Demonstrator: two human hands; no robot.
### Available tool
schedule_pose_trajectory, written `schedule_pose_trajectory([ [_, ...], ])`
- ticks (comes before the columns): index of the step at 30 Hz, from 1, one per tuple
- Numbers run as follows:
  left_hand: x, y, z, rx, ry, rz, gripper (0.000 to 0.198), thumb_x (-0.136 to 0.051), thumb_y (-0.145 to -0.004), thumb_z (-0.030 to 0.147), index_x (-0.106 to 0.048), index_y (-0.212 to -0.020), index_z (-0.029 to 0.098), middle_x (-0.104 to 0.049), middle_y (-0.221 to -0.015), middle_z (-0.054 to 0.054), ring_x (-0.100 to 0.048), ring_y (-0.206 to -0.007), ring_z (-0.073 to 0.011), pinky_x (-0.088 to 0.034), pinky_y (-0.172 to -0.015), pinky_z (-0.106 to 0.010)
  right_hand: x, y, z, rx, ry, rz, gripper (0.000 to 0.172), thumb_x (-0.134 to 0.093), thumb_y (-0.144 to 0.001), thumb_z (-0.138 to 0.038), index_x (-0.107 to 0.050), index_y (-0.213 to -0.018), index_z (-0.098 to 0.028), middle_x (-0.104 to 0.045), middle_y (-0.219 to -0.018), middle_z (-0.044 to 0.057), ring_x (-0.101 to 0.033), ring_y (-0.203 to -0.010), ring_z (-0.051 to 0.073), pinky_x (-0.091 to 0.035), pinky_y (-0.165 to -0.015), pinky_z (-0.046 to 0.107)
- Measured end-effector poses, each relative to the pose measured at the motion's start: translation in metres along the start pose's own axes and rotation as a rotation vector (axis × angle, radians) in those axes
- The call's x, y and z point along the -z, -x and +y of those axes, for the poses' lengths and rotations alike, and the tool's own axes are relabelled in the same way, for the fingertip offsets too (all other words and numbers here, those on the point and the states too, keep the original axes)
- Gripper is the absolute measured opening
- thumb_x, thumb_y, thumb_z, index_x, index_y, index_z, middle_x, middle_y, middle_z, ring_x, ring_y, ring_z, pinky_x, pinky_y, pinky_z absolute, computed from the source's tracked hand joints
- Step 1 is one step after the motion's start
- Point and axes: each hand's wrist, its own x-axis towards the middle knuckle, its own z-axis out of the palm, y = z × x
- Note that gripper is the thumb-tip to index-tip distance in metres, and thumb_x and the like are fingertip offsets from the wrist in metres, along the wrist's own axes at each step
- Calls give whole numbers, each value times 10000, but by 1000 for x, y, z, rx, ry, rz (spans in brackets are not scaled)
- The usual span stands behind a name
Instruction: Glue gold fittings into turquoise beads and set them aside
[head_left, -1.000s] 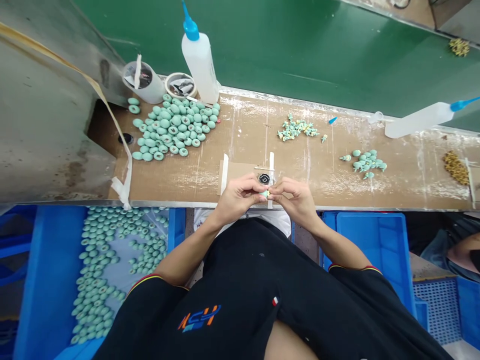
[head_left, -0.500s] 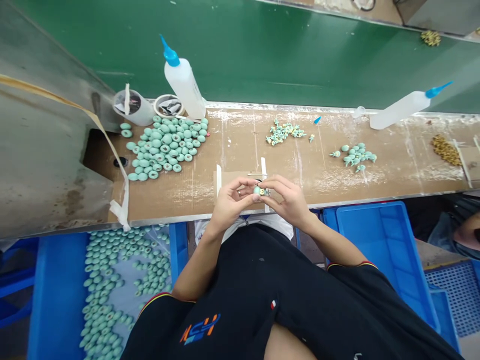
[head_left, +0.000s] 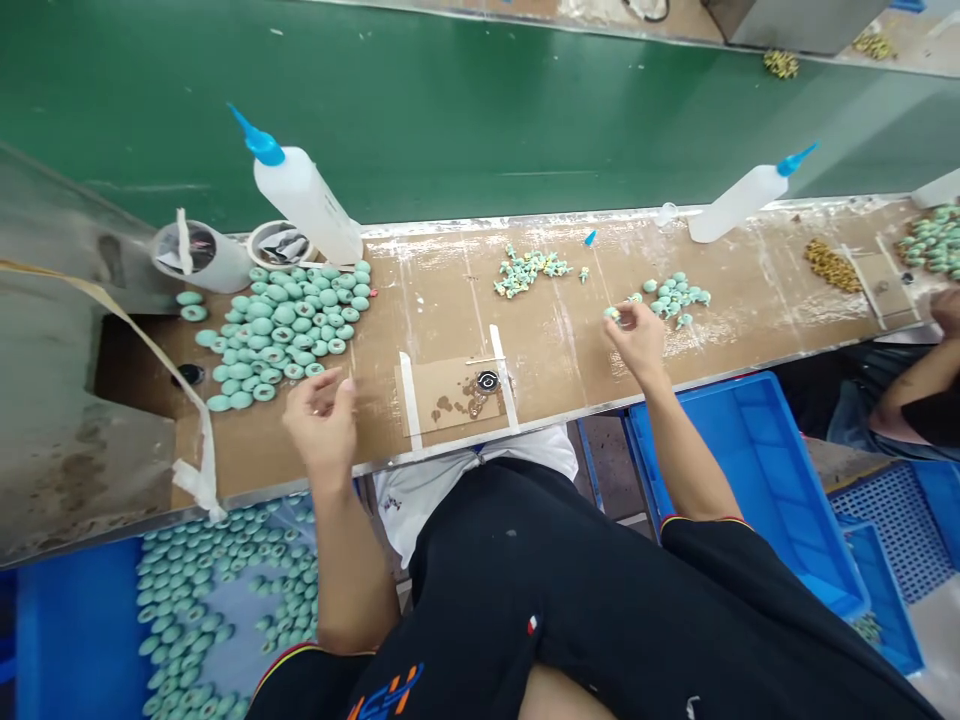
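Note:
My left hand [head_left: 322, 425] is over the near edge of the pile of mint-green hollow egg-shaped pieces [head_left: 283, 315]. Its fingers are loosely bent, the thumb stands apart, and nothing shows between them. My right hand [head_left: 637, 345] pinches a small mint-green and yellow figure [head_left: 612, 314] between thumb and fingers. Just beyond that hand lies a small cluster of assembled green figures [head_left: 675, 295]. Between my hands, a cardboard pad [head_left: 450, 395] is taped to the bench, with a small round dish of dark liquid [head_left: 487, 381] and a thin stick [head_left: 486, 360] on it.
Small green-yellow parts [head_left: 525, 270] lie mid-bench. Two blue-tipped bottles [head_left: 311, 205] [head_left: 739, 205] and two cups [head_left: 202, 255] [head_left: 279, 243] line the back. Blue trays [head_left: 750, 480] [head_left: 75, 620] sit below the bench. A co-worker's arm [head_left: 919, 375] is at far right.
My hands have parted from above the pad. The left moved to the egg-shaped pieces; the right carried the figure rightward to the cluster. The camera view has shifted too.

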Motion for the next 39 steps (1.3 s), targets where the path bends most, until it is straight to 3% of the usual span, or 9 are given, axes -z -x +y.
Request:
schedule_pose_trajectory([
  [4,23,-7,-36,29,-17,186,311,-781,-767,352,-670,-1036,241,-569,-1104,-13,-544,-687,-131,-536,-654,-358,1,-23,63,-186,131,132,159,-626,-844,-342,-645,-919,-202,-726,-948,113,-643,-863,261,-563,-908,464],
  [8,22,-10,-38,-8,-75,197,325,-741,-795,317,-653,-1093,220,-529,-1077,-18,-533,-692,-129,-500,-667,-352,-2,-26,81,-162,221,271,215,-631,-874,-367,-660,-1005,-200,-673,-1121,154,-603,-1091,325,-485,-1049,544],
  [12,14,-20,-26,-52,-177,158,328,-718,-801,244,-656,-1123,223,-540,-1058,-34,-569,-736,-175,-534,-857,-439,-18,-35,71,-85,252,299,312,-638,-905,-364,-666,-1151,-175,-603,-1232,193,-536,-1227,362,-425,-1113,561],
  [16,8,-28,-16,-60,-258,150,260,-686,-782,190,-641,-1038,209,-571,-1018,-72,-628,-954,-292,-514,-1022,-526,-46,-57,49,19,177,143,220,-571,-953,-313,-649,-1122,-196,-628,-1168,161,-589,-1144,322,-455,-1091,508],
  [19,4,-29,-13,-77,-293,162,203,-697,-759,177,-619,-943,212,-595,-975,-68,-617,-1091,-328,-480,-1101,-534,-67,-76,31,4,108,57,184,-591,-951,-306,-638,-1085,-189,-645,-1123,140,-626,-1039,279,-494,-1036,451],
  [27,-11,-19,-11,-47,-217,138,135,-662,-789,145,-622,-902,206,-622,-911,-28,-591,-767,-195,-522,-864,-352,-88,-91,25,-108,28,119,71,-636,-871,-274,-608,-889,-212,-629,-922,63,-614,-921,242,-517,-979,444],
  [30,-15,-9,-14,-64,-33,96,165,-676,-795,180,-679,-960,192,-648,-956,-36,-629,-808,-169,-532,-777,-287,-85,-92,31,-95,10,120,87,-634,-852,-271,-628,-921,-217,-611,-905,43,-605,-855,230,-528,-964,454],
  [34,-20,7,-15,3,303,50,273,-797,-710,304,-747,-948,182,-703,-942,-33,-694,-836,-155,-573,-792,-268,-81,-98,28,-94,13,110,187,-677,-822,-271,-648,-996,-208,-612,-956,50,-607,-882,237,-518,-987,469],
  [39,-26,22,-8,113,606,-6,450,-938,-582,417,-805,-941,180,-798,-913,-52,-721,-764,-152,-608,-766,-287,-79,-105,20,-89,39,65,39,-649,-842,-225,-655,-845,-187,-613,-895,59,-604,-855,237,-503,-1006,469],
])
